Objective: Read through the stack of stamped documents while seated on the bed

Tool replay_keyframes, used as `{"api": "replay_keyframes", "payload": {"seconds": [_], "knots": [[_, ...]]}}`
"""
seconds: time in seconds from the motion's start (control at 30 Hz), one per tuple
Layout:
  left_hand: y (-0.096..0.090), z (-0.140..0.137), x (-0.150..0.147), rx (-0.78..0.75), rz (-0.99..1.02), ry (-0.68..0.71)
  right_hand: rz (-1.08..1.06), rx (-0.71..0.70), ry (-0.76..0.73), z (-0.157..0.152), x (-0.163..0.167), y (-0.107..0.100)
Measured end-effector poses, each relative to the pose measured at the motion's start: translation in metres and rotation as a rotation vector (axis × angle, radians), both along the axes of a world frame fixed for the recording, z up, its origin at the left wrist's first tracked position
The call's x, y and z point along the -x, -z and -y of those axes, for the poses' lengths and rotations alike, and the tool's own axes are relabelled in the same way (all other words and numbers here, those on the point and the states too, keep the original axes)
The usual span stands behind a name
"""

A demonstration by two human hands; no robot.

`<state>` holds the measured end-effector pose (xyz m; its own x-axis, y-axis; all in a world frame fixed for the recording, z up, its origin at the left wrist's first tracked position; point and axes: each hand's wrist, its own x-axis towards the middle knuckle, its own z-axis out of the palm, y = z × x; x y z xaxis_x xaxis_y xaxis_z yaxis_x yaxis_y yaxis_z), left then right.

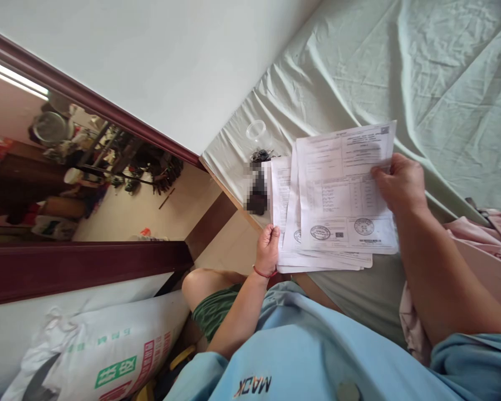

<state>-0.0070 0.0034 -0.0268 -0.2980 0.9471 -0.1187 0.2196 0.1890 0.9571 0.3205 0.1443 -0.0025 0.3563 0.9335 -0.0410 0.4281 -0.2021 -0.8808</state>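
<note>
My left hand (268, 249), with a red string around its wrist, is closed on the left edge of a stack of printed papers (281, 195). Fanned out to the right, the top printed sheet (329, 189) carries a table, oval and round stamps and a barcode. My right hand (401, 181) pinches that sheet at its right edge, thumb on the face. The papers are held above the bed's pale green sheet (338, 89). Just left of them lie a clear plastic cup (256, 131) and a small dark tangled heap (262, 156).
A pink cloth (490, 234) lies at the right. White printed sacks (125, 345) stand at the lower left. Through the doorway (146, 128) with its dark red frame, household items crowd the other room. A pixelated patch hides something beside the papers.
</note>
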Motion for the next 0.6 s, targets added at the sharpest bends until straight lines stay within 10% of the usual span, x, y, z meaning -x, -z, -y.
{"api": "replay_keyframes", "payload": {"seconds": [0.6], "knots": [[0.01,0.001,-0.003,-0.124,0.186,-0.027,0.222,0.132,0.156,0.0,-0.007,-0.022]]}}
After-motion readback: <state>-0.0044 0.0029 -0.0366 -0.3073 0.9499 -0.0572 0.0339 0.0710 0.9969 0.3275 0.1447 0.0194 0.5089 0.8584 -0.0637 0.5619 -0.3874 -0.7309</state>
